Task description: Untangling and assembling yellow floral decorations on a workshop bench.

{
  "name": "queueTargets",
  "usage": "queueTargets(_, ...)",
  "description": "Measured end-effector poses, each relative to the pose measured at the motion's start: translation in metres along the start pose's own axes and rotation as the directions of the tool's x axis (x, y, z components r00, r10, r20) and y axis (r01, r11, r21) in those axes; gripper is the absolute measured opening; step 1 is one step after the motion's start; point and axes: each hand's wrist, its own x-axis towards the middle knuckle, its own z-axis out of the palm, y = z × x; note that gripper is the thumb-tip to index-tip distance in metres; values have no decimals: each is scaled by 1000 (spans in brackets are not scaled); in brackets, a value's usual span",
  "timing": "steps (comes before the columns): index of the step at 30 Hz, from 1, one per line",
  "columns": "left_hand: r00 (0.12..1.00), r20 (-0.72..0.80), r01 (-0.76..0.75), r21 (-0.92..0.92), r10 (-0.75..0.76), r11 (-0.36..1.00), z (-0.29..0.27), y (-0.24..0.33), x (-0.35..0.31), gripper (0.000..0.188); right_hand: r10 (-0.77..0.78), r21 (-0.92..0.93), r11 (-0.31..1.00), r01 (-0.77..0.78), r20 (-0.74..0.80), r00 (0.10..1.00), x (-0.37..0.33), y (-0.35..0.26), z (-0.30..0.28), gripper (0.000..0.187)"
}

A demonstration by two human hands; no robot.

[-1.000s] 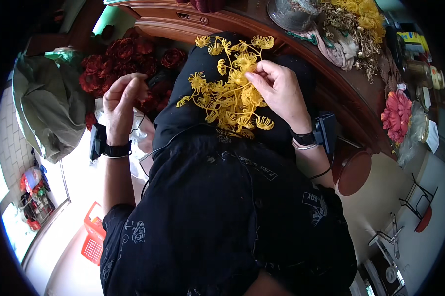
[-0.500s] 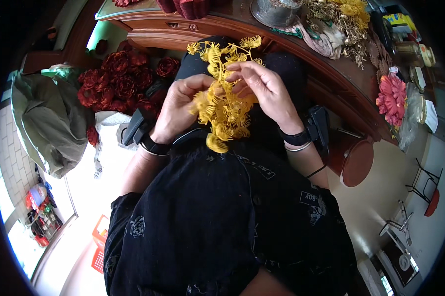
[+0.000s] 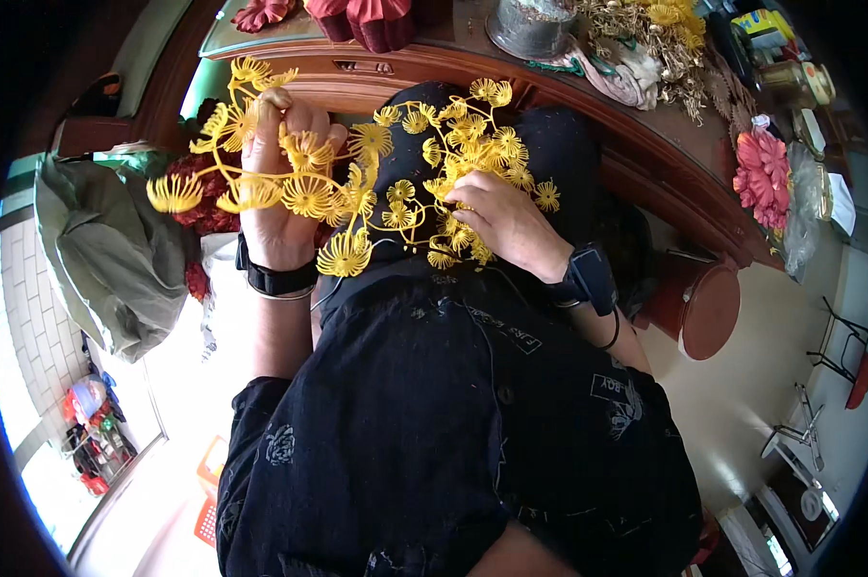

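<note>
1. The left hand (image 3: 266,156) is raised beside the lap, its bent fingers closed on a yellow sprig (image 3: 308,197). The sprig lies across the palm and fingers; some of its fringed flowers rise beyond the fingertips, others spread out to the left, and its lower end hangs near the shirt (image 3: 376,385).

2. The right hand (image 3: 511,219) is palm down over a yellow heap (image 3: 499,149) of similar flowers. Its fingers are bent, close to one another, with their tips among the flowers; I cannot tell whether they grip a stem, since the hand covers that spot.

3. The heap rests on the lap, over dark trousers (image 3: 561,144), most of it beyond and to the left of the right hand.

4. In front of the knees stands a brown wooden desk (image 3: 492,69) with drawers. On its top are dark red petals (image 3: 362,21), a metal tin (image 3: 530,31), a pale rag (image 3: 636,82) and dried stems (image 3: 669,82) (a little yellow shows among these).

5. To the left hangs a grey-green cloth (image 3: 107,255), with dark red flowers (image 3: 203,212) behind the left hand. To the right are a pinkish-red flower (image 3: 763,178) and a round reddish stool (image 3: 711,313). An orange basket (image 3: 206,519) sits on the pale floor (image 3: 155,510) at lower left.
</note>
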Motion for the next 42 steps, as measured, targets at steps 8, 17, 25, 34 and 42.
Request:
queueTargets(8,968,178,201,-120,-178,972,17,-16,-6,12,12,189,980,59,-352,936,3,-31,-19,12)
queueTargets(17,849,372,437,-92,-376,895,19,-43,-29,25,364,729,684,-5,-336,869,5,-72,-54,38)
queueTargets(25,902,79,413,132,-425,901,30,-54,-43,27,320,742,669,51,-349,880,22,-81,-50,25)
queueTargets(34,969,-138,248,604,-206,757,32,-68,-31,21,323,586,810,29,-486,812,16,-76,-37,19)
queueTargets(42,958,-176,284,644,-225,711,47,-81,-27,20,220,312,950,1,-673,706,14,-60,-29,16)
